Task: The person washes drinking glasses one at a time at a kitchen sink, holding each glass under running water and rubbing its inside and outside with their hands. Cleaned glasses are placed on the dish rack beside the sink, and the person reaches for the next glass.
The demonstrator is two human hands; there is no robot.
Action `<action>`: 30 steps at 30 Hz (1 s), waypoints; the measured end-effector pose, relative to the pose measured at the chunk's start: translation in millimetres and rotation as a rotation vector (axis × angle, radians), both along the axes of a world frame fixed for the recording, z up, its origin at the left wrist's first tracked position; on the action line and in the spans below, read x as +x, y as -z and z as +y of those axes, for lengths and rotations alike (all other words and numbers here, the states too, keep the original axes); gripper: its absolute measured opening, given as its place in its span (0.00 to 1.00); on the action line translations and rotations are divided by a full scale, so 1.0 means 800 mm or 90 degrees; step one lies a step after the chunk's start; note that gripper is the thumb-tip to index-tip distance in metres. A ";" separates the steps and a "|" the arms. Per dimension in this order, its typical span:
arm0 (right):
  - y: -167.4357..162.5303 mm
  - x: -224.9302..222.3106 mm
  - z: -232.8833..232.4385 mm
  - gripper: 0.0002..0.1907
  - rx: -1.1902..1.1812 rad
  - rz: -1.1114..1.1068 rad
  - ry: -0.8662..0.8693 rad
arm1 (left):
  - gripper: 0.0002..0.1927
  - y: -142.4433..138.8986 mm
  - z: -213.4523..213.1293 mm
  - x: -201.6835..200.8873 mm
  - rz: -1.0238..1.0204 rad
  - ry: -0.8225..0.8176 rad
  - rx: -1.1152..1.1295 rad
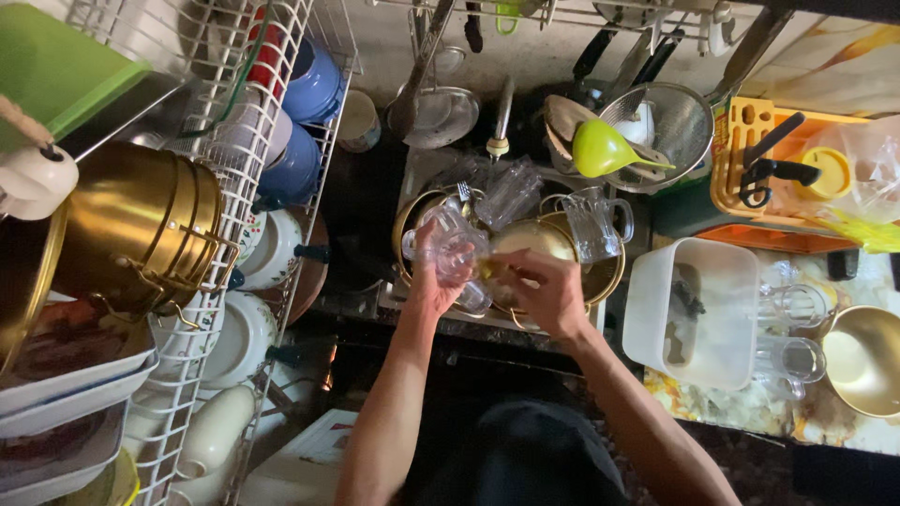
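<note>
Left hand (429, 281) is clamped around a clear glass mug (450, 245), tilted over the brass basin (600, 281) so runoff falls inside. Right hand (548, 292), fingers pinched together, works at the mug's mouth; we cannot tell what it holds.

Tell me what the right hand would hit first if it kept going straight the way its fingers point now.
The right hand points left toward the clear glass mug held in the left hand. It would likely meet that mug first, near its lower edge, though depth is hard to judge from above.
</note>
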State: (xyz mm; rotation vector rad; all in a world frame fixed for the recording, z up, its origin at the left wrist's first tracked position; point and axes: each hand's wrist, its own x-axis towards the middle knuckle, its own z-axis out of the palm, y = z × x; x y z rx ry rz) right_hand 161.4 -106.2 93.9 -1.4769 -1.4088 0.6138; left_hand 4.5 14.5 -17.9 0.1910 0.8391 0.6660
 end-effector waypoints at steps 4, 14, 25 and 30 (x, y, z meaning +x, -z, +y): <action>0.012 -0.006 -0.012 0.12 -0.175 0.279 0.095 | 0.49 0.007 -0.010 -0.001 -0.069 -0.017 0.016; 0.070 -0.026 -0.001 0.26 -0.289 1.111 -0.009 | 0.42 0.038 -0.024 -0.013 -0.367 0.071 0.317; 0.033 -0.023 0.000 0.48 -0.164 0.997 -0.358 | 0.34 0.013 -0.019 -0.004 -0.299 0.094 0.321; 0.040 -0.035 0.013 0.55 -0.167 0.413 -0.425 | 0.31 0.022 -0.014 -0.002 -0.387 0.056 0.418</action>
